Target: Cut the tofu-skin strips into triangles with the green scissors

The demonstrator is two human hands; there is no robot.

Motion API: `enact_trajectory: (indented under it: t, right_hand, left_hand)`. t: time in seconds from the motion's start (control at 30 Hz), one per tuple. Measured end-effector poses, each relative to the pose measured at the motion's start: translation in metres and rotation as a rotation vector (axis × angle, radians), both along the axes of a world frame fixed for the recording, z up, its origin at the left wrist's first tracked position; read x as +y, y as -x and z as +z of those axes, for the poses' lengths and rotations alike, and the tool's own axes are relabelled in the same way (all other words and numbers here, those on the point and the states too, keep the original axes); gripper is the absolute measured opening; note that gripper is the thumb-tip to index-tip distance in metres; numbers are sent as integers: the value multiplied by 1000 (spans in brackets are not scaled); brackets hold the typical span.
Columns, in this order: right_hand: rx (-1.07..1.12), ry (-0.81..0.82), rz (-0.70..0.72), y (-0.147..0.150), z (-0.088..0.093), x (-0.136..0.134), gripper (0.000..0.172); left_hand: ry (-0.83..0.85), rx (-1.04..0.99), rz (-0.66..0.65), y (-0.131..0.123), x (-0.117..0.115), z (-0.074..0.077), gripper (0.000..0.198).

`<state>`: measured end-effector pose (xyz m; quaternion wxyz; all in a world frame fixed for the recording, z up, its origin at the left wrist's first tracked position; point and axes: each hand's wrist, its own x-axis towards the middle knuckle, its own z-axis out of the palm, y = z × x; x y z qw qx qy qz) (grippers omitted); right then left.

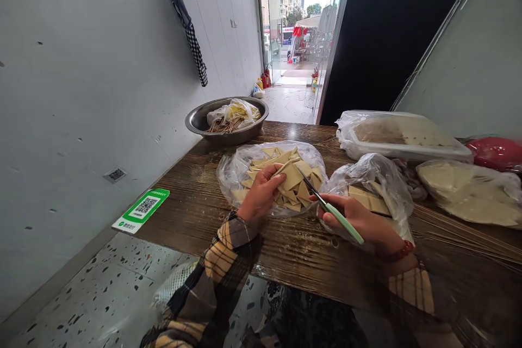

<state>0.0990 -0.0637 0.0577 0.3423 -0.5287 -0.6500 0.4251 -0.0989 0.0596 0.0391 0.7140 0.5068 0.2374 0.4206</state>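
My left hand pinches a flat, pale tan sheet of what looks like tofu skin above a pile of cut pieces. In my right hand is a pair of scissors with pale green handles, its dark blades reaching the right edge of the sheet. Below, triangular cut pieces fill a clear plastic bag spread on the table. Beside my right hand, another clear bag holds more flat tan sheets, partly hidden by the plastic.
A metal basin with bagged skewers stands at the back left. A bag-wrapped white tray, a bag of pale food and a red bag sit at the right. Thin sticks lie nearby. A QR-code card lies at the table's left corner.
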Motion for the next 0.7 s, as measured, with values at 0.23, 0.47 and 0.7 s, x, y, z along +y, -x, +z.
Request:
enact_trajectory:
  t: [0.23,0.47,0.7]
  right_hand:
    - [49,0,62,-1,-3,-1,65]
    - [193,88,89,-2,-8,-4,63]
    - [219,94,79,-1,-9,-3,67]
  left_hand:
    - [-3,-25,19,-4,-2,0,33]
    - [15,-51,2,-5,-2,-2,33]
    - [0,-28,-24,-5,-3,-4,30]
